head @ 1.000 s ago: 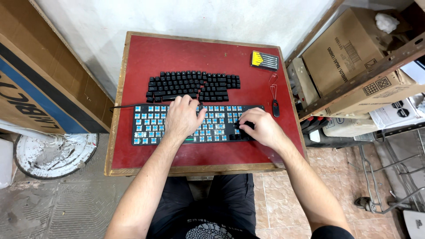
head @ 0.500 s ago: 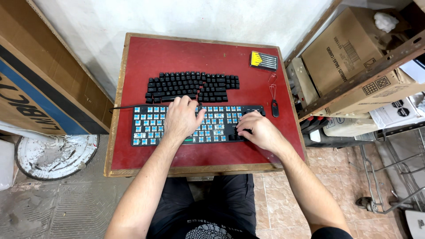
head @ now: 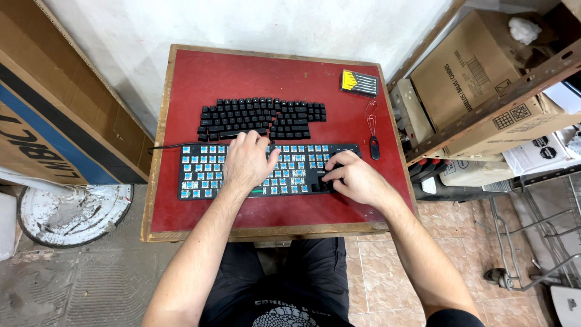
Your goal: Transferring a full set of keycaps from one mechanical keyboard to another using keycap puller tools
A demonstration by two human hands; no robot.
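Note:
A black keyboard [head: 200, 175] lies across the red table [head: 242, 79], most of its keycaps off and its blue switches bare. My left hand [head: 245, 163] rests flat on its middle, fingers spread over the switches. My right hand [head: 357, 178] is at the keyboard's right end, with curled fingertips pinching a black keycap [head: 319, 185] that sits on the board. Rows of loose black keycaps [head: 260, 117] are laid out just behind the keyboard.
A wire keycap puller [head: 373, 136] lies right of the keyboard, and a small yellow-and-black case [head: 358, 82] sits at the far right corner. Cardboard boxes [head: 478, 79] on a shelf stand to the right, a large box [head: 48, 109] to the left, and a round white lid [head: 66, 212] lies on the floor.
My right hand's fingers have shifted slightly down over the keyboard's right end. My left hand has stayed on the middle of the keyboard.

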